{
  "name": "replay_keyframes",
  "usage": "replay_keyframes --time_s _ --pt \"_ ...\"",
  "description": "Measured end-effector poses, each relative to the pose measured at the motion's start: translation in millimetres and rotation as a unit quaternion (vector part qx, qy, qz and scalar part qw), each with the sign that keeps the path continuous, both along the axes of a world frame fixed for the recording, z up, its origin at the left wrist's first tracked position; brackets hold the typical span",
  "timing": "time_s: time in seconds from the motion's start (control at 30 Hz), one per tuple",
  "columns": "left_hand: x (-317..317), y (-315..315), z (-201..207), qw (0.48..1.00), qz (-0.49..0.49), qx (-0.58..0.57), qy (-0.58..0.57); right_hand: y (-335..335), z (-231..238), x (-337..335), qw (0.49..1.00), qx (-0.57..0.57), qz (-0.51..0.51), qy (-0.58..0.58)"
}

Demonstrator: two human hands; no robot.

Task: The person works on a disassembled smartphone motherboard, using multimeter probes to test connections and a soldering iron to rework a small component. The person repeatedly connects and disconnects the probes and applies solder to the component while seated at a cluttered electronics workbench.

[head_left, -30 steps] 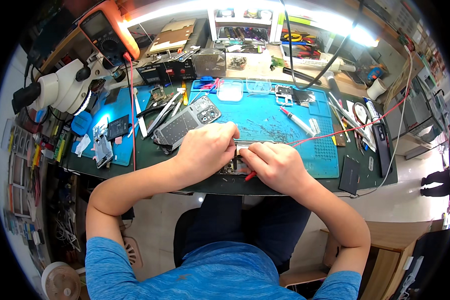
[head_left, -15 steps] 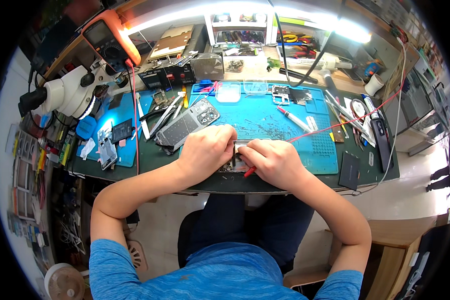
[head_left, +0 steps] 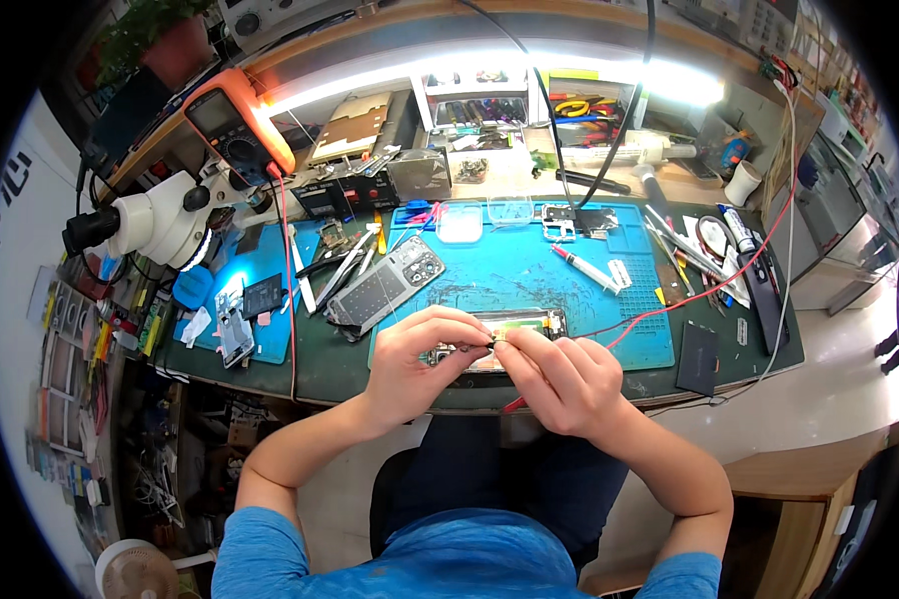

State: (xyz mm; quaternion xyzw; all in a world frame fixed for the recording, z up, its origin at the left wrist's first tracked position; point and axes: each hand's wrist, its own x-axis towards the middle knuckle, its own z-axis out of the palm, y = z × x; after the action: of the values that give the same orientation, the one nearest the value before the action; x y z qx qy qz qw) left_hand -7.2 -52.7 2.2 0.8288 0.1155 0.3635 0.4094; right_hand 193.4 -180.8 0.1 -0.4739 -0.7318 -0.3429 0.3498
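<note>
Pinching narrowly over opened device [head_left: 524,327]: left hand [head_left: 425,359], right hand [head_left: 567,384]; cannot tell what 2 grips hold.

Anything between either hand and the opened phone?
Nothing visible: the left hand and right hand meet over the opened phone, hiding part of it; whatever lies under the fingers can't be seen.

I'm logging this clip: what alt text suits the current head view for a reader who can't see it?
Left hand and right hand work fingertips together over an opened phone at a blue repair mat. A grey phone housing and a syringe lie beyond; a microscope stands left.
</note>
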Motion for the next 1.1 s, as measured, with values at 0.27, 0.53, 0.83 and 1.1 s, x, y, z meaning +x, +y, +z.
replay_keyframes --time_s 0.27,0.53,0.83,1.1 --pt "6 5 -22 0.980 -0.016 0.134 -0.144 -21 -3 -6 0.977 -0.069 0.123 0.159" --pt "7 10 -8 0.953 -0.043 0.253 -0.162 -29 12 8 0.977 -0.069 0.160 0.121" --pt "12 9 -5 0.938 -0.073 0.298 -0.160 -26 7 7 0.984 -0.027 0.117 0.134" --pt "14 10 -2 0.939 -0.084 0.302 -0.144 -26 9 8 0.988 -0.015 0.107 0.112"
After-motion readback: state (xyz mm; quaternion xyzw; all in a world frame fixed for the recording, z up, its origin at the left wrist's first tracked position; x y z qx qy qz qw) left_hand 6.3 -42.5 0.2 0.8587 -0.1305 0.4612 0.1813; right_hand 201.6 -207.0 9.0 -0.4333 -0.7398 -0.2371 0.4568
